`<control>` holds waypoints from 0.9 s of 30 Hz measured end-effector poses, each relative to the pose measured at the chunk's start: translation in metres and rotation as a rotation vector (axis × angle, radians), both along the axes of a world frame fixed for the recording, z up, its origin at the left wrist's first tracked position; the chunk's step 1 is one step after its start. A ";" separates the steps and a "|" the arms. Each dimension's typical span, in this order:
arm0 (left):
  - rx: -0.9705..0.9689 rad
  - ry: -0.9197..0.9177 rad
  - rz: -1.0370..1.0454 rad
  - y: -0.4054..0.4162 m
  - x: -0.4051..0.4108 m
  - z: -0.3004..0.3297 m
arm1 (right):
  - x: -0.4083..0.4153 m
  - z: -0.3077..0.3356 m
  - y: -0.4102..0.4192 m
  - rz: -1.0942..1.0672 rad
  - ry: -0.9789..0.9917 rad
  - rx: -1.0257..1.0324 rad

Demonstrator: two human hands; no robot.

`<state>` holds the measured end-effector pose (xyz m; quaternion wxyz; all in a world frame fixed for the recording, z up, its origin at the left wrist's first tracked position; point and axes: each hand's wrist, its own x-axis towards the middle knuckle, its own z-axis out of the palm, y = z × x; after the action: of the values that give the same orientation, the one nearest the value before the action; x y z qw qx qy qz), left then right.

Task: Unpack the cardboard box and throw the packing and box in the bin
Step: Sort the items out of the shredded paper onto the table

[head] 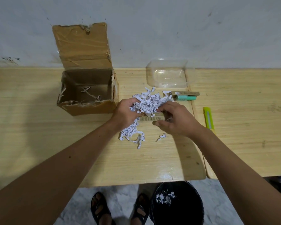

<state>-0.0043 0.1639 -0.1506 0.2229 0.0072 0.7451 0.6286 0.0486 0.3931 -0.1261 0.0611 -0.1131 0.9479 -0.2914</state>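
The open cardboard box (86,93) stands at the back left of the wooden table (39,127), its lid flap up against the wall; only a few scraps lie inside. A heap of shredded white paper packing (148,101) lies to the right of it. My left hand (126,113) grips a bunch of the shreds at the heap's left side. My right hand (173,118) curls over the heap's right side and pinches the end of a slim tan carton (150,118) lying among the shreds. The black bin (177,203) stands on the floor under the table's front edge, with some shreds in it.
A clear plastic tray (169,73) sits at the back by the wall. A tan carton with a mint-green tube (185,96) lies right of the heap. A yellow-green utility knife (209,119) lies on the adjoining table at the right. My sandalled feet (120,208) are left of the bin.
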 end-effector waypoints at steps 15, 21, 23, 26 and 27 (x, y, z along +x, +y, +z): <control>-0.087 0.131 -0.012 -0.001 0.001 -0.004 | 0.043 0.025 0.018 0.009 0.120 -0.156; -0.116 0.108 -0.007 -0.001 -0.001 -0.008 | 0.055 0.053 0.036 -0.076 0.201 -0.200; -0.106 0.116 0.000 -0.002 0.000 -0.009 | 0.053 0.059 0.053 -0.138 0.211 -0.166; -0.110 0.129 0.017 -0.002 0.001 -0.010 | 0.042 0.055 0.084 -0.229 0.217 -0.069; -0.106 0.129 0.017 -0.002 0.002 -0.010 | 0.037 0.050 0.094 -0.259 0.204 -0.029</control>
<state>-0.0025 0.1623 -0.1604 0.1691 0.0294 0.7900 0.5885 0.0853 0.4871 -0.0759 -0.0753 -0.0200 0.9516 -0.2972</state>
